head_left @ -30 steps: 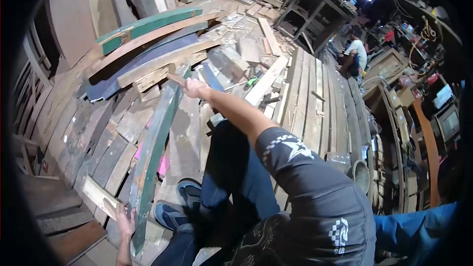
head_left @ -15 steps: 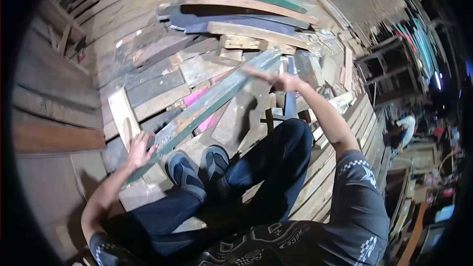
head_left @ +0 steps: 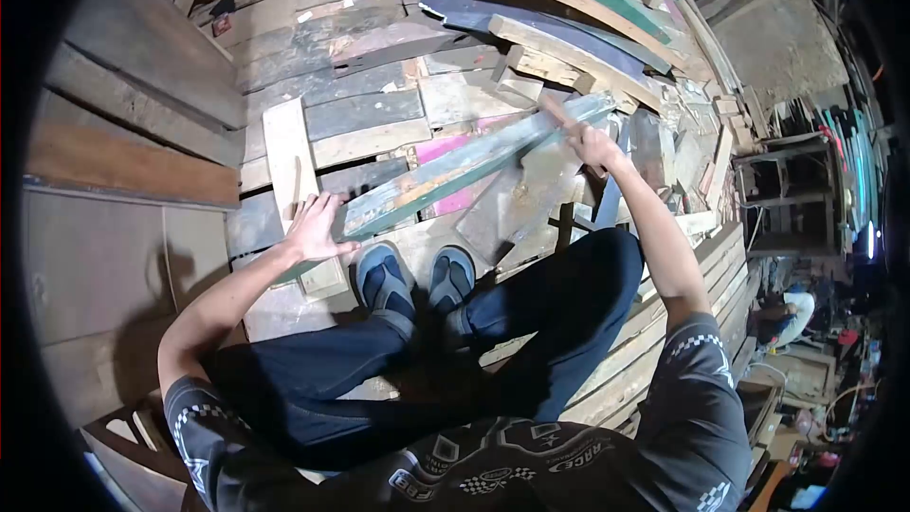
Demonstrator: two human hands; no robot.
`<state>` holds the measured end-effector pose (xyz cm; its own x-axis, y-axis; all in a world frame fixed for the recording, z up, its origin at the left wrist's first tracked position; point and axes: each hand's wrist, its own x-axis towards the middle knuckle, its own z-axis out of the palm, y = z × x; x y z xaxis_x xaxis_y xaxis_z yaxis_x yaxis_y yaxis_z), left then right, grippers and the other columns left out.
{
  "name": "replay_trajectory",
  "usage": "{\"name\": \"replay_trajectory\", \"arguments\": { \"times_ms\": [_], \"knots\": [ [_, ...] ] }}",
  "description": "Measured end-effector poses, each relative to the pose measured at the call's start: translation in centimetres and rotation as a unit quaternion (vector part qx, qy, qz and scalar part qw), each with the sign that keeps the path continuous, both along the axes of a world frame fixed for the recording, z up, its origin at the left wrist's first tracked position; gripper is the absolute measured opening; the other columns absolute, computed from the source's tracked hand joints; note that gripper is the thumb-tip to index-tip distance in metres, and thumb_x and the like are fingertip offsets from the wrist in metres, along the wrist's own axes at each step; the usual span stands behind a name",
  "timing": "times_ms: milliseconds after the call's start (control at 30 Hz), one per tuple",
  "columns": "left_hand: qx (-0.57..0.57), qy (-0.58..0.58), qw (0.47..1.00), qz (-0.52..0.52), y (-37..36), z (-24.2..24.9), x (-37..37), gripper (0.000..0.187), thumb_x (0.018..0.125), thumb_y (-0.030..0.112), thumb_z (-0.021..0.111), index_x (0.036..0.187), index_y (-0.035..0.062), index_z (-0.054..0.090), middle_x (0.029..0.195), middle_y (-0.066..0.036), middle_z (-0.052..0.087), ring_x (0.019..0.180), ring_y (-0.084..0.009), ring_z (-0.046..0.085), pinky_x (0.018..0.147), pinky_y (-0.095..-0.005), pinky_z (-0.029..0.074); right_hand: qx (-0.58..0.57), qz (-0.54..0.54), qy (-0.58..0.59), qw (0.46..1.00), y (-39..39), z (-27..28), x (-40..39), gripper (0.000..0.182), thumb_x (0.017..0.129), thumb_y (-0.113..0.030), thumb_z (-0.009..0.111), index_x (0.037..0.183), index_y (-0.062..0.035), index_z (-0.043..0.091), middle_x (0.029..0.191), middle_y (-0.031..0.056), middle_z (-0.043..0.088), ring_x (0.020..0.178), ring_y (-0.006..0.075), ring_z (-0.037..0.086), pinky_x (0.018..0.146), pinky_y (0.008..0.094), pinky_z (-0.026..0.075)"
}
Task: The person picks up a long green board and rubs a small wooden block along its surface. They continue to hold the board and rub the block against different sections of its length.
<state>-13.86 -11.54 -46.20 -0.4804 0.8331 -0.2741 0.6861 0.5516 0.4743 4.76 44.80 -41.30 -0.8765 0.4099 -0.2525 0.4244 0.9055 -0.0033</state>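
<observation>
A long painted beam [head_left: 445, 173], grey-blue on top and green along its side, lies slanting across the floor in front of my feet. My left hand [head_left: 315, 229] spans its near left end, with fingers spread on the far side and the thumb on the near side. My right hand [head_left: 595, 147] is closed round a brown stick-like tool [head_left: 557, 112], held over the right part of the beam. Motion blurs the tool's far end. Under the left part of the beam lies a pale board [head_left: 287, 147].
Long boards, including a purple one [head_left: 474, 11] and a green-edged one [head_left: 607, 0], lie beyond the beam. Wood scraps and stacked planks [head_left: 616, 370] are at the right. Wooden panels [head_left: 123, 256] stand at the left. A co-worker [head_left: 794, 315] is far right.
The view has shifted, so the scene appears farther right and the left wall shows more. My left hand still rests at the beam's near end; my right hand still holds the tool over it.
</observation>
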Motion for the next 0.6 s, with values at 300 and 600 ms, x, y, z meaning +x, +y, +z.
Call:
{"name": "replay_trajectory", "arguments": {
  "times_ms": [300,600],
  "knots": [
    [-0.041,0.004,0.999,0.007,-0.1,-0.6,0.6,0.071,0.072,0.030,0.076,0.126,-0.0019,0.043,0.115,-0.026,0.057,0.102,-0.0436,0.060,0.087,-0.0498,0.052,-0.155,0.102,0.063,0.981,-19.3,3.8,-2.4,0.045,0.094,-0.040,0.052,0.103,0.0033,0.060,0.082,0.0300,0.065,0.086,0.0450,0.065,0.077,0.0518,0.051],
    [-0.072,0.095,0.992,0.041,-3.9,3.7,-1.4,0.062,0.069,0.020,0.076,0.119,0.0026,0.043,0.113,-0.023,0.058,0.094,-0.0440,0.063,0.080,-0.0531,0.052,-0.247,-0.037,0.093,0.964,-26.7,4.9,-2.1,0.053,0.092,-0.045,0.055,0.099,0.0074,0.057,0.086,0.0358,0.063,0.091,0.0504,0.062,0.080,0.0532,0.048]
  ]
}}
